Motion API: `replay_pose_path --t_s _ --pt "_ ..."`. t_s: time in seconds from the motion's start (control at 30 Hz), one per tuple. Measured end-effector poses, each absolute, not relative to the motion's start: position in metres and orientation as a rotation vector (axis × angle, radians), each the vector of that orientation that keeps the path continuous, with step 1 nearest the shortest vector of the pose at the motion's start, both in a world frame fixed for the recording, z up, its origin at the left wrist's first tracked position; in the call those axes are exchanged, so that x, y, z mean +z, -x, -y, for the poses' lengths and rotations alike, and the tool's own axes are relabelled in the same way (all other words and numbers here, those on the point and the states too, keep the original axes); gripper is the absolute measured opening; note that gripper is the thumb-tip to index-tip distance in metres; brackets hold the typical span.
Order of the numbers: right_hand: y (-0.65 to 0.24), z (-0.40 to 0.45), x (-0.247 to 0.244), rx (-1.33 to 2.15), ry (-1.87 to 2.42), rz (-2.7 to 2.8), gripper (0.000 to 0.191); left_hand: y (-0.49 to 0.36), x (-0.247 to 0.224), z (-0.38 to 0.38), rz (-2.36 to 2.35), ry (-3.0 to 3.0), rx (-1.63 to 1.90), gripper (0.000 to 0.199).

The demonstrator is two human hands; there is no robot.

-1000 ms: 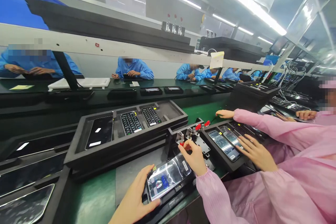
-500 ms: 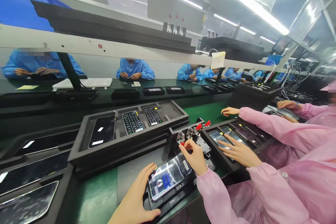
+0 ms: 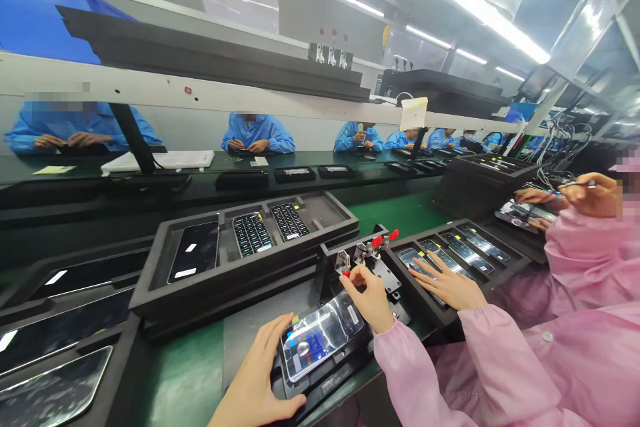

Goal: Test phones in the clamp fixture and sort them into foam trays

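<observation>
My left hand [image 3: 255,377] spans the left end of a black holder [image 3: 333,377], fingers at the back corner and thumb along the front. In that holder lies a phone [image 3: 323,337] with a glossy, lit-looking face, a white label at its right end and a yellow tab at its upper left. My right hand [image 3: 367,297], in a pink sleeve, pinches a red-tipped clamp lever [image 3: 345,273] just behind the phone. More red-tipped clamps [image 3: 385,239] stand to its right on the black clamp fixture.
A black foam tray [image 3: 240,287] with several phone parts lies behind. More large panels [image 3: 65,340] sit at left. On the right, a co-worker's hand [image 3: 453,283] rests over a tray of phones [image 3: 520,260]. Another person's hands [image 3: 593,193] work farther right.
A co-worker's outstretched arm has drawn back to the right, uncovering the phones in the right tray. The left end of my phone has shifted slightly left. Both my hands keep their hold.
</observation>
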State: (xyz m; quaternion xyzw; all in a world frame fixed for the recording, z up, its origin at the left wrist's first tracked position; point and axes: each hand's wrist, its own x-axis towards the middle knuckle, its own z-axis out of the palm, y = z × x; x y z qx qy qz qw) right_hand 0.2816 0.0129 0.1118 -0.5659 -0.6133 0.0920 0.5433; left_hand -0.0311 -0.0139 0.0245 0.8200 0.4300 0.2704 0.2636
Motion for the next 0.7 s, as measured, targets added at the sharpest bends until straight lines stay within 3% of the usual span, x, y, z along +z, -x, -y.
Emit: replay_pose_path --t_s 0.13,0.37,0.5,0.63,0.7 --pt "-0.329 0.001 0.135 0.143 1.320 1.431 0.010 0.031 0.023 0.010 -1.153 -2.278 0.723 0.096" --pt "-0.256 -0.038 0.139 -0.004 1.293 1.369 0.018 0.010 0.023 0.003 -1.140 -2.365 0.714 0.091" --pt "-0.247 -0.056 0.153 -0.072 1.266 1.615 0.023 -0.012 0.025 -0.001 -1.156 -2.367 0.691 0.089" --pt "-0.254 -0.042 0.135 -0.153 1.258 1.592 0.014 -0.014 0.023 -0.001 -1.141 -2.331 0.699 0.085" --pt "-0.255 -0.028 0.110 -0.252 1.280 1.538 0.020 -0.009 0.020 0.000 -1.133 -2.290 0.687 0.085"
